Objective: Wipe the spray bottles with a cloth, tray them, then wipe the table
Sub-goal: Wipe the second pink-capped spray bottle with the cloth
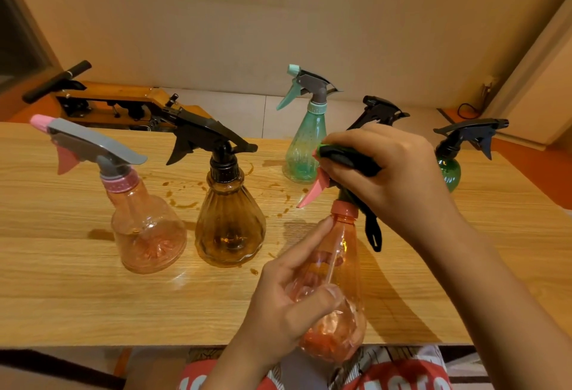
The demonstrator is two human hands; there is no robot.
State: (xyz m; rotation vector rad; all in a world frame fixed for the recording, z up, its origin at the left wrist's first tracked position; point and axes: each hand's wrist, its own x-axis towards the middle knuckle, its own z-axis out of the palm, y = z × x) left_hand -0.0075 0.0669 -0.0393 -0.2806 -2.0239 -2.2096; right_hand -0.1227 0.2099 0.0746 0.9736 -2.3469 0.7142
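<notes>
**Orange bottle at near edge, sprayer head under cloth**

The orange spray bottle is held tilted over the near edge of the table, with its base overhanging that edge. Its body is gripped by the left hand, thumb across the front and forefinger stretched up toward the collar. The right hand is closed round a dark cloth (green trim shows at one end), which is wrapped over the bottle's sprayer head. The pink trigger is left exposed below the cloth.

Four bottles are seen standing upright on the surface. The pink bottle is nearest the left edge, with the amber bottle just beside it. The teal bottle is near the far edge and the green bottle is toward the right edge. A black sprayer head is seen behind the right hand; its bottle is hidden. Brown droplets are scattered between the amber and teal bottles.
</notes>
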